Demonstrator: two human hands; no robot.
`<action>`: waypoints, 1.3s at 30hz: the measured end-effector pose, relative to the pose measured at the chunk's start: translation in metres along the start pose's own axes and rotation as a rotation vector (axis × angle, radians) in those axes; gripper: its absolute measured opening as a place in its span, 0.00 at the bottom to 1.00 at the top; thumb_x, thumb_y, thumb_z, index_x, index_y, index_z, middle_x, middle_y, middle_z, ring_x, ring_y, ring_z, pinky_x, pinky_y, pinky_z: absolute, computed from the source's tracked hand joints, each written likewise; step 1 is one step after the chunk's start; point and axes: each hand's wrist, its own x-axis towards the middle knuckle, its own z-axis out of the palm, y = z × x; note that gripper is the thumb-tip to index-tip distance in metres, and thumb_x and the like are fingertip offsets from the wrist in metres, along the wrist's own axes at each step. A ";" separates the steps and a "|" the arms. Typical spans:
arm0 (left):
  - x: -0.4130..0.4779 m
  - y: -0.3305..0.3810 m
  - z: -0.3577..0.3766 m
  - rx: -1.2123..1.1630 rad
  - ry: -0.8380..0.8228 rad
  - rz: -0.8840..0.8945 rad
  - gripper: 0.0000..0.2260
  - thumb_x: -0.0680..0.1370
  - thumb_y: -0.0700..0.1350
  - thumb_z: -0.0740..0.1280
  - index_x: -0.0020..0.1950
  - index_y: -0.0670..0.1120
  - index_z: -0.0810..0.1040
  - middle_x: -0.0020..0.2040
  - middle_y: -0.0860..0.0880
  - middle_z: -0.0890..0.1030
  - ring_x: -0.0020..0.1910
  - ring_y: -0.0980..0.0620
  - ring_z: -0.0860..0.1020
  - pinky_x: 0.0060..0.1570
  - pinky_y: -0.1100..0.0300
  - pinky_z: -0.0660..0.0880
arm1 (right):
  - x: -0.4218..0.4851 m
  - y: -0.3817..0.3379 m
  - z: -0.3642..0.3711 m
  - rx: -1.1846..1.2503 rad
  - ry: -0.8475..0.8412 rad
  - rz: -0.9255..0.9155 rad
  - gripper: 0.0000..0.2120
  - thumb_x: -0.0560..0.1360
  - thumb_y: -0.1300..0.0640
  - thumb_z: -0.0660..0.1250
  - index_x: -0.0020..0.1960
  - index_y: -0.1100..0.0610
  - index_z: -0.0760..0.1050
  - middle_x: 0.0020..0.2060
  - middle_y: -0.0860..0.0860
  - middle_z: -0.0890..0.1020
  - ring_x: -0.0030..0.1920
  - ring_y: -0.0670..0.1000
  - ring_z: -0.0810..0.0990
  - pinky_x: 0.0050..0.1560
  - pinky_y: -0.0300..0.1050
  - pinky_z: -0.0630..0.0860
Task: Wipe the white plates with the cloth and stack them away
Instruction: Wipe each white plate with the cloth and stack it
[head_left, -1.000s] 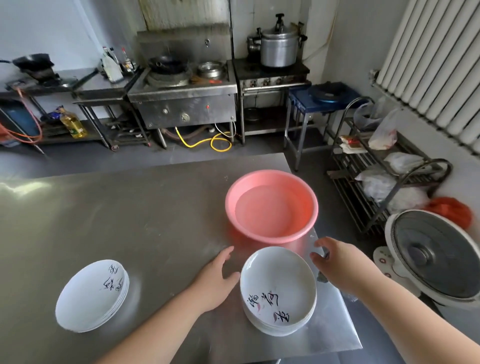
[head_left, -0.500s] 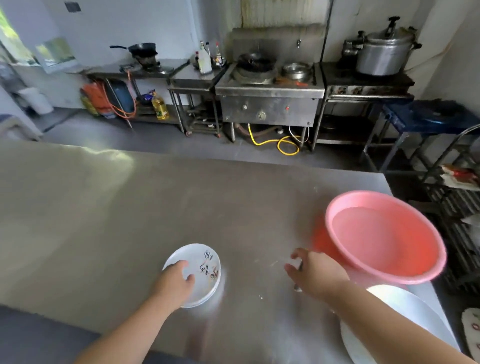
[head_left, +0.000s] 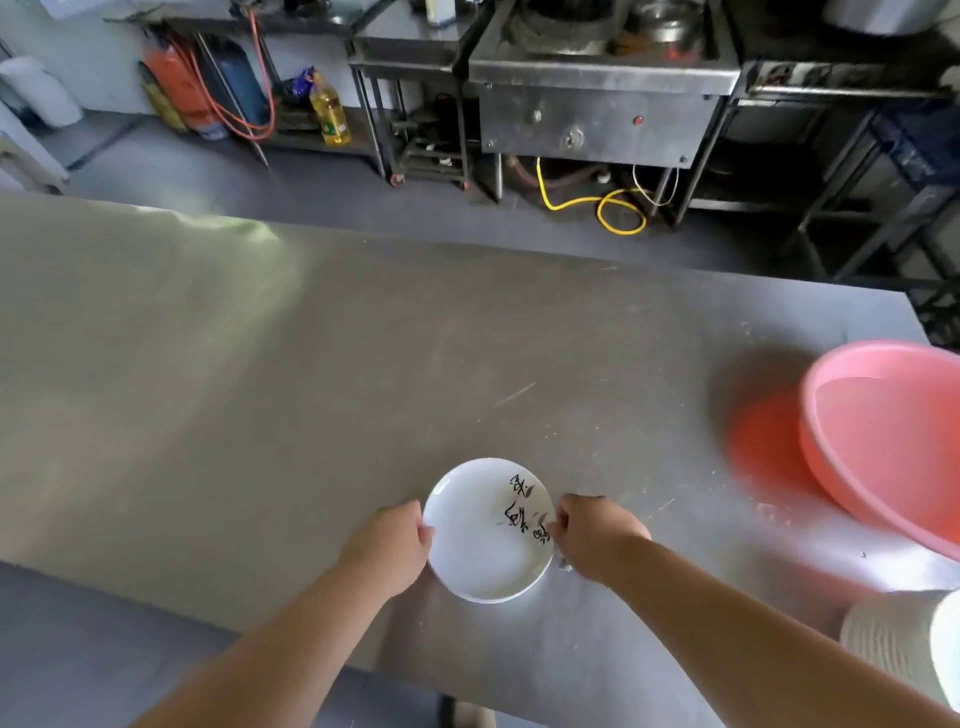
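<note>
A small white plate (head_left: 480, 540) with black writing lies on the steel table (head_left: 311, 389) near its front edge. It may top a low stack; I cannot tell. My left hand (head_left: 392, 545) grips its left rim with curled fingers. My right hand (head_left: 595, 532) is curled against the right rim, and a small grey bit of cloth (head_left: 564, 565) sticks out beneath the fist. A second, taller stack of white plates (head_left: 904, 654) is cut off at the lower right edge.
A pink basin (head_left: 883, 441) holding water stands at the table's right end. Beyond the table are steel stoves (head_left: 602, 98), a yellow hose (head_left: 597, 205) on the floor, an oil bottle (head_left: 330, 111) and dark shelving (head_left: 883, 171) at the right.
My view and both hands have swung left from the big plate stack by the basin to the small plate. The right hand has come onto its right rim.
</note>
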 end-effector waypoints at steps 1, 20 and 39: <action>0.003 0.000 -0.001 0.001 -0.011 0.008 0.13 0.82 0.56 0.59 0.41 0.52 0.68 0.38 0.54 0.78 0.34 0.53 0.73 0.32 0.57 0.66 | 0.002 -0.003 0.003 0.016 0.004 0.026 0.14 0.80 0.42 0.57 0.41 0.49 0.68 0.32 0.43 0.78 0.33 0.43 0.74 0.30 0.39 0.65; -0.045 0.100 0.007 -0.400 -0.123 0.287 0.14 0.69 0.62 0.65 0.46 0.57 0.65 0.41 0.57 0.80 0.32 0.58 0.74 0.34 0.58 0.71 | -0.088 0.086 -0.023 0.592 0.190 0.280 0.08 0.81 0.49 0.61 0.45 0.50 0.72 0.31 0.44 0.86 0.18 0.50 0.78 0.20 0.45 0.72; -0.093 0.171 0.172 -0.023 -0.064 0.325 0.56 0.66 0.82 0.56 0.84 0.56 0.38 0.85 0.51 0.35 0.83 0.49 0.35 0.79 0.47 0.33 | -0.121 0.221 0.048 0.327 0.000 0.358 0.12 0.81 0.41 0.61 0.54 0.49 0.72 0.43 0.48 0.84 0.43 0.54 0.82 0.42 0.44 0.76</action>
